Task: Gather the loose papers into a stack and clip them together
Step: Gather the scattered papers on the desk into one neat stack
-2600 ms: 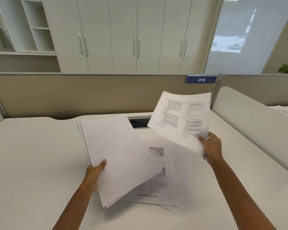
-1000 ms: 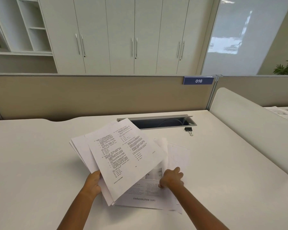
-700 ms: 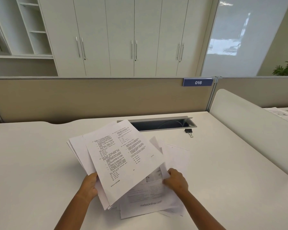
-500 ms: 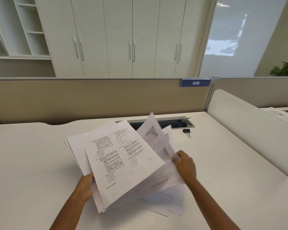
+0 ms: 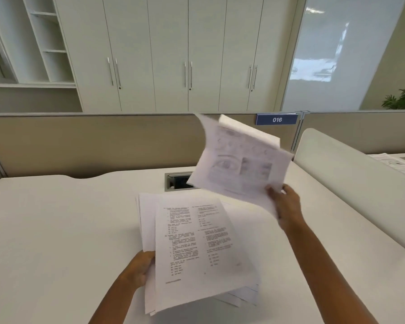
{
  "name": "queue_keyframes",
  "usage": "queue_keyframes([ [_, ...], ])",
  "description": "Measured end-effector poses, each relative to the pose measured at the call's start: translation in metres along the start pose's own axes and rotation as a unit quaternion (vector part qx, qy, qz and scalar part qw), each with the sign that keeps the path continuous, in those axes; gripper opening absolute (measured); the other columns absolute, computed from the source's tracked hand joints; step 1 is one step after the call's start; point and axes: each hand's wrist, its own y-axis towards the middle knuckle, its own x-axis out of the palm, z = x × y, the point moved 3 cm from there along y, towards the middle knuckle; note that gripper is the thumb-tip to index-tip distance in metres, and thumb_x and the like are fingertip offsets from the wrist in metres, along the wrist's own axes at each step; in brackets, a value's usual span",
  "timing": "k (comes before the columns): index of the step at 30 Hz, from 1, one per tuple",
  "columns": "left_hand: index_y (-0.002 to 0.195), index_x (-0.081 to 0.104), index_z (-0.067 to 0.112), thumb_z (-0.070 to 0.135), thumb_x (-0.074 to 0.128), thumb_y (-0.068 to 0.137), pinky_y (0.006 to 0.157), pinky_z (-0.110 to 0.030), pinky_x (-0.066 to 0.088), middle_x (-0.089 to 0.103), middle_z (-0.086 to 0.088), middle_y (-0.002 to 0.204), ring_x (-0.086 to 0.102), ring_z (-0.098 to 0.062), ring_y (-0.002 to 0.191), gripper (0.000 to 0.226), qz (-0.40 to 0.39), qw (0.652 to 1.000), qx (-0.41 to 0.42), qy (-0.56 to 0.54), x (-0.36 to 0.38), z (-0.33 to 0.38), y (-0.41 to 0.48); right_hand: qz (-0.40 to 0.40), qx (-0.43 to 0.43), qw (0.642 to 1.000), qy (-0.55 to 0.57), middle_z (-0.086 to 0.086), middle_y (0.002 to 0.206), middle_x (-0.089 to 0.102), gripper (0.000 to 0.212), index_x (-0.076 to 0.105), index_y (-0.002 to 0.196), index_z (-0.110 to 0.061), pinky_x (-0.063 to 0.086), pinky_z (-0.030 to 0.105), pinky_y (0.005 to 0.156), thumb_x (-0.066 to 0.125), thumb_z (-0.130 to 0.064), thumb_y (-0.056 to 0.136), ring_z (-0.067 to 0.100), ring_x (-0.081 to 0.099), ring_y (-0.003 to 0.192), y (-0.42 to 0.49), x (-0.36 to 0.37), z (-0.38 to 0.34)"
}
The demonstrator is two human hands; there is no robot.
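Observation:
My left hand (image 5: 139,268) grips the left edge of a stack of printed papers (image 5: 197,249) held just above the white desk (image 5: 56,230). My right hand (image 5: 285,206) pinches the lower right corner of a few sheets with pictures (image 5: 241,162), lifted in the air above and to the right of the stack. Some loose sheets (image 5: 246,296) still lie on the desk under the stack's lower right corner. The lifted sheets hide the spot where the binder clip lay.
A cable slot (image 5: 178,181) is sunk into the desk's far edge, partly behind the lifted sheets. A beige partition (image 5: 91,143) with a blue 016 label (image 5: 277,119) closes the back. A white divider (image 5: 351,183) borders the right side.
My right hand has picked up sheets from the desk and raised them up and to the right. The left hand's stack has turned straighter and moved slightly right.

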Motion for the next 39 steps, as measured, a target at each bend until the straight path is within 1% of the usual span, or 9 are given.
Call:
queue_keyframes([
  [5,0.078,0.068,-0.001,0.009,0.06,0.086,0.057,-0.034,0.052,0.07,-0.018,0.071,0.064,-0.033,0.069,0.015,-0.018,0.998,-0.049,0.035,0.015,-0.005,0.002,-0.135,0.133,0.973,-0.129,0.025,0.115,0.058,0.051,0.042,0.13,0.001,0.049,0.023,0.058,0.063,0.002,0.083,0.024,0.058,0.087,-0.026,0.019,0.057],
  [10,0.084,0.066,-0.006,0.005,0.052,0.09,0.071,-0.037,0.047,0.064,-0.014,0.077,0.057,-0.03,0.072,0.019,0.016,0.996,-0.079,0.042,0.015,-0.014,0.007,-0.191,0.176,0.907,-0.332,0.021,0.133,0.049,0.059,0.036,0.135,-0.002,0.046,0.035,0.098,0.064,-0.004,0.084,0.032,0.054,0.116,-0.043,0.012,0.112],
  [12,0.106,0.064,-0.006,0.017,0.053,0.092,0.076,-0.039,0.05,0.067,-0.016,0.09,0.06,-0.033,0.085,0.029,0.016,0.997,-0.072,0.014,0.016,-0.015,0.006,-0.208,0.178,0.89,-0.364,0.019,0.136,0.047,0.059,0.036,0.136,-0.003,0.044,0.036,0.102,0.064,-0.006,0.084,0.031,0.052,0.119,-0.048,0.008,0.121],
  [14,0.125,0.054,-0.001,0.039,0.043,0.095,0.097,-0.045,0.044,0.062,-0.02,0.119,0.055,-0.036,0.112,0.051,0.006,0.997,-0.07,-0.027,0.016,-0.018,0.008,-0.221,0.174,0.878,-0.388,0.017,0.137,0.046,0.058,0.035,0.136,-0.004,0.044,0.035,0.102,0.063,-0.007,0.085,0.03,0.051,0.12,-0.053,0.007,0.126],
  [17,0.122,0.055,0.008,0.053,0.037,0.091,0.098,-0.046,0.044,0.059,-0.021,0.125,0.055,-0.037,0.116,0.057,-0.033,0.998,-0.05,-0.036,0.021,-0.015,0.005,-0.234,0.159,0.872,-0.4,0.015,0.137,0.047,0.057,0.035,0.136,-0.006,0.045,0.033,0.1,0.062,-0.01,0.086,0.028,0.052,0.118,-0.057,0.009,0.133],
  [23,0.115,0.058,-0.006,0.001,0.061,0.085,0.072,-0.04,0.055,0.07,-0.022,0.1,0.067,-0.034,0.084,0.031,-0.02,0.999,0.045,-0.003,0.02,-0.011,0.004,-0.234,0.12,0.874,-0.408,0.009,0.123,0.054,0.055,0.04,0.134,-0.013,0.042,0.025,0.093,0.064,-0.017,0.084,0.021,0.053,0.109,-0.058,0.011,0.133],
  [27,0.099,0.064,0.009,0.009,0.064,0.084,0.055,-0.027,0.057,0.077,-0.002,0.076,0.074,-0.02,0.07,0.015,-0.024,0.995,0.099,0.001,0.016,-0.007,0.004,-0.168,0.067,0.902,-0.391,0.013,0.124,0.051,0.052,0.045,0.132,-0.011,0.042,0.031,0.096,0.064,-0.025,0.086,0.022,0.054,0.108,-0.053,0.004,0.128],
  [36,0.106,0.063,0.012,0.015,0.065,0.082,0.085,-0.041,0.053,0.07,-0.013,0.103,0.066,-0.03,0.095,0.024,-0.035,0.975,0.219,-0.021,0.027,0.037,-0.016,-0.138,-0.071,0.964,-0.215,0.007,0.117,0.057,0.033,0.043,0.127,-0.01,0.052,0.042,0.091,0.048,-0.018,0.095,0.027,0.058,0.108,-0.05,0.026,0.084],
  [39,0.097,0.066,0.023,0.053,0.082,0.047,0.081,-0.039,0.055,0.073,-0.003,0.098,0.069,-0.023,0.093,0.061,-0.053,0.962,0.266,-0.013,0.029,0.061,-0.029,-0.123,-0.111,0.98,-0.111,0.006,0.106,0.06,0.017,0.048,0.11,-0.023,0.058,0.025,0.068,0.047,-0.016,0.095,0.023,0.062,0.092,-0.049,0.031,0.069],
])
